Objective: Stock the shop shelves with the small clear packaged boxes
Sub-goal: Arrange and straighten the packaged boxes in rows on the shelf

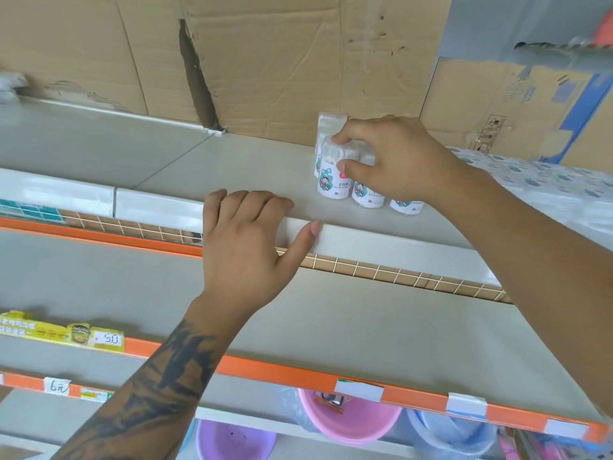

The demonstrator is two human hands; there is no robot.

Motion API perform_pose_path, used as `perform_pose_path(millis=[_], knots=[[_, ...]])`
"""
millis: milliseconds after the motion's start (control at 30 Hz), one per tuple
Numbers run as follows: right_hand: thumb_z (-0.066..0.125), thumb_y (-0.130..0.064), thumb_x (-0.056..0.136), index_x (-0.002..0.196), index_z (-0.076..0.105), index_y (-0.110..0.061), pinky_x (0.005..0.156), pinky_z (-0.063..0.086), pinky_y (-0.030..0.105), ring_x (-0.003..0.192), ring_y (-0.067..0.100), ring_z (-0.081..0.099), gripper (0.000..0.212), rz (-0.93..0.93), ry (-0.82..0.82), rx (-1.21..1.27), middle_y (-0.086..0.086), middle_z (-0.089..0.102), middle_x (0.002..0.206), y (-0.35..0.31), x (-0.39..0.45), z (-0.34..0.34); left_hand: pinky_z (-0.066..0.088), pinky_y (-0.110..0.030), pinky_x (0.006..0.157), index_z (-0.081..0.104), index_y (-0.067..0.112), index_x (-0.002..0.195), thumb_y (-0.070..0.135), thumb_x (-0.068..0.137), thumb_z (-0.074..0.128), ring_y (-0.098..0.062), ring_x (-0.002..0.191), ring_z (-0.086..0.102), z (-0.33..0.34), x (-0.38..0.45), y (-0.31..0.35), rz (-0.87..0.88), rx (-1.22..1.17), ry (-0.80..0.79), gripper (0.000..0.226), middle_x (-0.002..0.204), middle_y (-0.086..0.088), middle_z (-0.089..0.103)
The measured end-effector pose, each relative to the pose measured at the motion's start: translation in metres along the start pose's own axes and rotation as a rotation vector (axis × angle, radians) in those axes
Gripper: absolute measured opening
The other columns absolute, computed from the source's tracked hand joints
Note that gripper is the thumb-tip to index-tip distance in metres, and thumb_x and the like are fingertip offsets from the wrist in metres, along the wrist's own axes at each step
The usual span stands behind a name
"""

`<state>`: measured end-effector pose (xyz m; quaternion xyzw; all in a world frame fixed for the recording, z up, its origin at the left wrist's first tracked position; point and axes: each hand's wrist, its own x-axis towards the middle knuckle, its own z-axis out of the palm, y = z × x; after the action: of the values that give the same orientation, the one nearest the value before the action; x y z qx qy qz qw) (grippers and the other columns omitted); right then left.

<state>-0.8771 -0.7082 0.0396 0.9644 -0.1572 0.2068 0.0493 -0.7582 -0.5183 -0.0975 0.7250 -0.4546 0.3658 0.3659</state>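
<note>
Nearest: pink and lilac plastic basins [348,423] under the lowest orange-edged shelf [298,376]; a yellow price strip [63,333] on the shelf edge at left.

Next out: left hand [245,240] laid over the white front rail [381,247] of the upper shelf, fingers hooked loosely over the lip, thumb flat along the rail face, holding no product. Judged a bracing hold, to steady the reach.

Beyond, on the upper shelf deck: right hand [394,154] set down over a cluster of small clear packaged boxes [333,180], thumb and forefinger pinching the top of the leftmost front one. Probably aligning it into the row; not certain.

Product: upright clear tubs, white contents, white label with teal cartoon print and "30". Three in front, touching side by side; more behind, toward the cardboard backing [265,61].

Farthest right: blurred mass of similar packs [547,184], detail unreadable.
</note>
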Motion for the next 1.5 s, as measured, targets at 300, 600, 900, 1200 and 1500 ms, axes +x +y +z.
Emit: perform_pose_path(millis=[300,600,900,1200,1500], knots=[[0.060,-0.047,0.094,0.132,0.056,-0.037,0.103,0.035,0.044,0.119,0.028,0.055,0.040,0.020,-0.009,-0.077,-0.008,0.067,0.124,-0.001,0.000,-0.002,0.034,-0.047,0.107,0.074,0.020,0.107,0.063,0.100,0.047,-0.027,0.103,0.060,-0.001,0.000,0.000,-0.003,0.009,-0.023,0.051,0.106,0.003,0.071],[0.054,-0.050,0.089,0.144,0.049,-0.036,0.108,0.035,0.046,0.131,0.029,0.050,0.057,-0.002,0.087,-0.029,-0.008,0.055,0.147,0.000,-0.033,-0.018,0.032,-0.057,0.111,0.072,0.024,0.117,0.066,0.097,0.046,-0.029,0.117,0.059,-0.015,0.007,0.017,-0.029,0.025,-0.162,0.054,0.120,0.002,0.068],[0.056,-0.051,0.091,0.139,0.057,-0.029,0.105,0.041,0.049,0.132,0.027,0.052,0.053,0.067,0.256,0.037,-0.003,0.055,0.145,0.068,-0.156,-0.029,0.032,-0.058,0.113,0.070,0.022,0.122,0.061,0.098,0.050,-0.032,0.120,0.059,-0.009,0.005,0.124,0.054,0.002,-0.194,0.050,0.126,-0.002,0.066],[0.051,-0.070,0.081,0.130,0.059,-0.038,0.105,0.045,0.047,0.124,0.020,0.057,0.060,0.311,0.150,0.114,-0.012,0.061,0.135,0.191,-0.263,-0.071,0.037,-0.039,0.109,0.063,0.034,0.131,0.062,0.087,0.054,-0.022,0.125,0.055,0.032,0.036,0.283,-0.012,-0.215,-0.425,0.052,0.136,0.008,0.060],[0.076,-0.058,0.079,0.105,0.071,-0.033,0.091,0.054,0.034,0.088,0.005,0.060,0.037,0.318,0.006,0.423,-0.010,0.069,0.108,0.236,-0.276,-0.069,0.044,-0.035,0.109,0.062,0.050,0.129,0.061,0.084,0.066,-0.012,0.127,0.056,0.076,0.058,0.341,-0.174,-0.303,-0.766,0.046,0.140,0.019,0.060]])
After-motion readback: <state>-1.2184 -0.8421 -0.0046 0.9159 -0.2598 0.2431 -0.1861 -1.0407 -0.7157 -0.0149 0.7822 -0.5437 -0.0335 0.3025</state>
